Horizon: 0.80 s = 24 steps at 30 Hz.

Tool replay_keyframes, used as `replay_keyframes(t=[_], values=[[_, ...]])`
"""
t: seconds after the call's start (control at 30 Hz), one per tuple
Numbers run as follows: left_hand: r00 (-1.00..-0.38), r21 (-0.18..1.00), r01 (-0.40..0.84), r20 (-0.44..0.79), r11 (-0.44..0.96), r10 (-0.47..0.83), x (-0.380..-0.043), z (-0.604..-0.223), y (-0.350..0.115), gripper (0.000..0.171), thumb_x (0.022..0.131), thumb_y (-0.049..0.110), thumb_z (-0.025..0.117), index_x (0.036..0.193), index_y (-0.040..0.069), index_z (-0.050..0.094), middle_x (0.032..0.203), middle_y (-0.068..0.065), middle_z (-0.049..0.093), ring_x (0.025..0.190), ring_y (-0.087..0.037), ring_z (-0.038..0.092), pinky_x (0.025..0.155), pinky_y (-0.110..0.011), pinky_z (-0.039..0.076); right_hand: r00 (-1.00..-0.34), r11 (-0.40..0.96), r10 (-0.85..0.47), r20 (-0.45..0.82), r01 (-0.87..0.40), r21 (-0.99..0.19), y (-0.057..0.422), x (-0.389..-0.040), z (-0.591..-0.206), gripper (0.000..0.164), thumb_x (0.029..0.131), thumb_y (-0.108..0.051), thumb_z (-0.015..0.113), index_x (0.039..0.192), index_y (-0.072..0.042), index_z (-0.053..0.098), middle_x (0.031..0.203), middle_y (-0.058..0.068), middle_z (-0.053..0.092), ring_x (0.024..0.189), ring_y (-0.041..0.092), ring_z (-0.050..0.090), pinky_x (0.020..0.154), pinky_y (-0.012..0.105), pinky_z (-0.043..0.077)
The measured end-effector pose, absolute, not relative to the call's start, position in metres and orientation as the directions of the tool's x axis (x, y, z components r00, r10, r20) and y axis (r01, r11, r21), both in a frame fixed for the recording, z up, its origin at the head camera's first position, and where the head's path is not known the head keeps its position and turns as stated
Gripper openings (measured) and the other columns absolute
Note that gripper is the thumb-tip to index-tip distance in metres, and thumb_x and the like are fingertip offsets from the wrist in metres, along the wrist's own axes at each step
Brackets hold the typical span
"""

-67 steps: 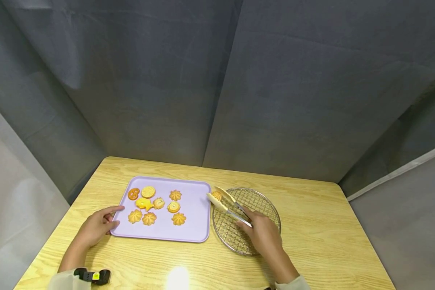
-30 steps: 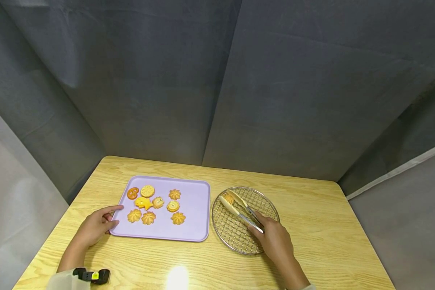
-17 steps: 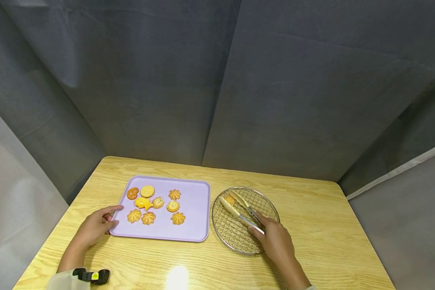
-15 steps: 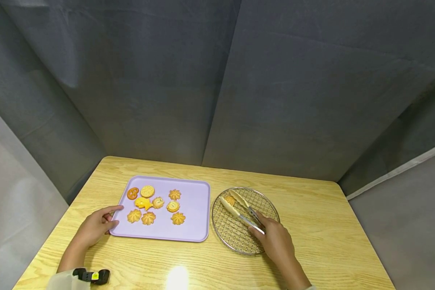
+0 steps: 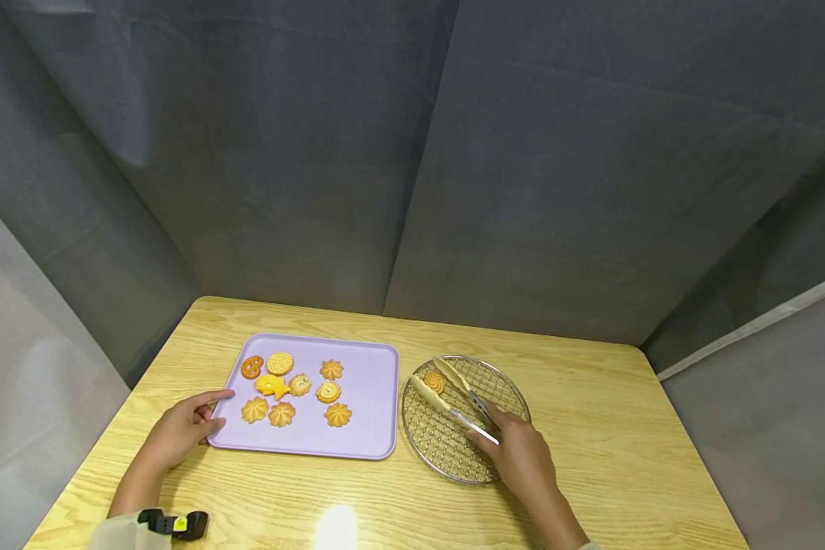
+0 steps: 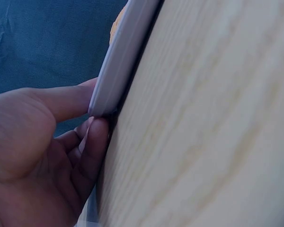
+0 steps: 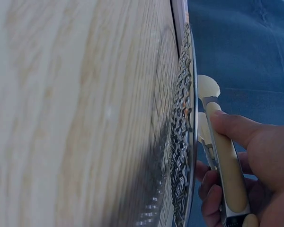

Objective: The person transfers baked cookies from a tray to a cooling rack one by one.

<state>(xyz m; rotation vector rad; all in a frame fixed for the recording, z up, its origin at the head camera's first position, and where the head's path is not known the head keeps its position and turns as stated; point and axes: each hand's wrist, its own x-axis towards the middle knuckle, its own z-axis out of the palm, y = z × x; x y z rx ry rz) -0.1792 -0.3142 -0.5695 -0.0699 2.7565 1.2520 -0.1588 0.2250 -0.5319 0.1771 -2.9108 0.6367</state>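
My right hand (image 5: 519, 451) grips metal tongs (image 5: 470, 422) with cream-coloured tips. The tips are spread on either side of a round swirl cookie (image 5: 435, 382), which lies on a round wire rack (image 5: 454, 454) near its upper left rim. In the right wrist view the tongs (image 7: 227, 165) stand close over the mesh, thumb along one arm. My left hand (image 5: 182, 429) pinches the left edge of a lilac tray (image 5: 371, 397), its thumb and fingers on opposite faces of the rim (image 6: 111, 80) in the left wrist view.
On the tray lie several cookies: a pretzel (image 5: 251, 367), a round dotted biscuit (image 5: 279, 363), a yellow fish-shaped one (image 5: 272, 385) and flower-shaped ones (image 5: 338, 415). Tray and rack sit side by side on a wooden table (image 5: 612, 428). Grey curtains (image 5: 302, 191) enclose the table.
The tongs carried the swirl cookie rightward from beside the tray onto the rack. Their tips have since spread apart, leaving the cookie lying there. My left hand and the tray stayed put.
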Motion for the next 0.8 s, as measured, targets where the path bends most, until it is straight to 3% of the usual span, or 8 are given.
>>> replay_keyframes(t=[0.27,0.47,0.63,0.8], values=[[-0.993,0.754,-0.084,-0.121,0.652,0.012,-0.178,-0.568,-0.313,0.048,0.097,0.004,0.069,0.144,0.002,0.058,0.092,-0.009,0.048,0.070,-0.018,0.049,0.057,-0.027,0.048,-0.978,0.903,-0.093,0.185,-0.162,-0.399,0.220,-0.161,-0.531,0.065,0.088,-0.039,0.081,0.142,-0.009,0.063,0.086,0.002,0.069,0.077,0.019,0.067,0.064,0.043,0.054],[-0.993,0.754,-0.082,-0.118,0.651,0.012,-0.178,-0.567,-0.313,0.049,0.096,0.003,0.069,0.144,0.001,0.058,0.092,-0.009,0.048,0.069,-0.017,0.049,0.057,-0.027,0.047,-0.979,0.899,-0.094,0.182,-0.162,-0.406,0.215,-0.161,-0.530,0.067,0.087,-0.039,0.083,0.143,-0.009,0.062,0.090,0.003,0.070,0.081,0.020,0.068,0.068,0.043,0.055],[-0.993,0.753,-0.086,-0.120,0.652,0.007,-0.179,-0.569,-0.314,0.048,0.096,0.003,0.069,0.143,0.002,0.059,0.091,-0.009,0.048,0.069,-0.017,0.050,0.057,-0.027,0.048,-0.980,0.893,-0.096,0.172,-0.161,-0.421,0.210,-0.163,-0.529,0.069,0.086,-0.040,0.083,0.145,-0.011,0.061,0.087,0.000,0.067,0.073,0.015,0.060,0.063,0.037,0.051],[-0.992,0.755,-0.095,-0.126,0.648,0.001,-0.179,-0.571,-0.314,0.049,0.095,0.001,0.069,0.143,0.004,0.060,0.091,-0.009,0.048,0.070,-0.018,0.051,0.058,-0.028,0.050,-0.978,0.892,-0.098,0.183,-0.168,-0.419,0.204,-0.163,-0.527,0.070,0.086,-0.041,0.083,0.144,-0.009,0.061,0.096,0.005,0.073,0.087,0.026,0.071,0.078,0.050,0.057]])
